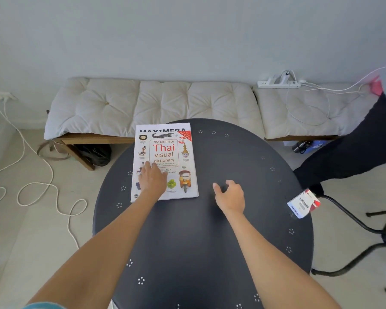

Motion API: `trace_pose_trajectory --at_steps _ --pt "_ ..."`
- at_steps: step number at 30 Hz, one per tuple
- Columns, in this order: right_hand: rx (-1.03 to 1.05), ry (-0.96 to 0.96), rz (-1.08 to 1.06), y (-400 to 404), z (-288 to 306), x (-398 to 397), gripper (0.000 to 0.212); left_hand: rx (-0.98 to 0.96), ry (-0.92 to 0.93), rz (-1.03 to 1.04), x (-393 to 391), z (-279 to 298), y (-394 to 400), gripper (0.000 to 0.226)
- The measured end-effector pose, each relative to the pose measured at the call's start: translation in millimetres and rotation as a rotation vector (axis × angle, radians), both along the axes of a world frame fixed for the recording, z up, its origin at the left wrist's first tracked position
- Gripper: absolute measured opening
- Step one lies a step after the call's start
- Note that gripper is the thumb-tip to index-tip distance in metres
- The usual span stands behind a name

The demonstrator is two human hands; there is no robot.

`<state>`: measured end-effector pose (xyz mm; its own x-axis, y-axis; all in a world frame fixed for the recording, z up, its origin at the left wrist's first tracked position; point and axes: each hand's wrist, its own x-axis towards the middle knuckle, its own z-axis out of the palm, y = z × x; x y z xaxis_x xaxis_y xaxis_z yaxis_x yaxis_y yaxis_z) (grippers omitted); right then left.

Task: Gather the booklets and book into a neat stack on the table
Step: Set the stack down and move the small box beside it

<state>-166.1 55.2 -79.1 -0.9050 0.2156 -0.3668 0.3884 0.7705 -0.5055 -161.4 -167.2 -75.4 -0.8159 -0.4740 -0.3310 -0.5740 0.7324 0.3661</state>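
A white book titled "Thai visual dictionary" [165, 152] lies face up on the left part of the round dark table [210, 241]. Under it a booklet [163, 128] shows only a strip with black letters along its far edge. My left hand [153, 179] rests flat on the book's lower left cover, fingers spread. My right hand [231, 196] hovers over bare table to the right of the stack, fingers loosely curled and apart, holding nothing.
A small white and red box [303, 205] sits at the table's right edge. Behind the table stands a cushioned bench [154, 103] with a power strip [279, 82]. A white cable [42, 175] loops on the floor at left; a chair base [377, 237] stands at right.
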Motion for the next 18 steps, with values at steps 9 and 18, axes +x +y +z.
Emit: trace_pose_trajectory --at_steps 9,18 --pt "0.332 0.171 -0.215 126 18 30 0.060 -0.042 0.055 -0.553 34 -32 124 0.064" --pt "0.225 0.007 -0.511 195 5 2 0.072 -0.164 0.108 -0.650 52 -75 162 0.075"
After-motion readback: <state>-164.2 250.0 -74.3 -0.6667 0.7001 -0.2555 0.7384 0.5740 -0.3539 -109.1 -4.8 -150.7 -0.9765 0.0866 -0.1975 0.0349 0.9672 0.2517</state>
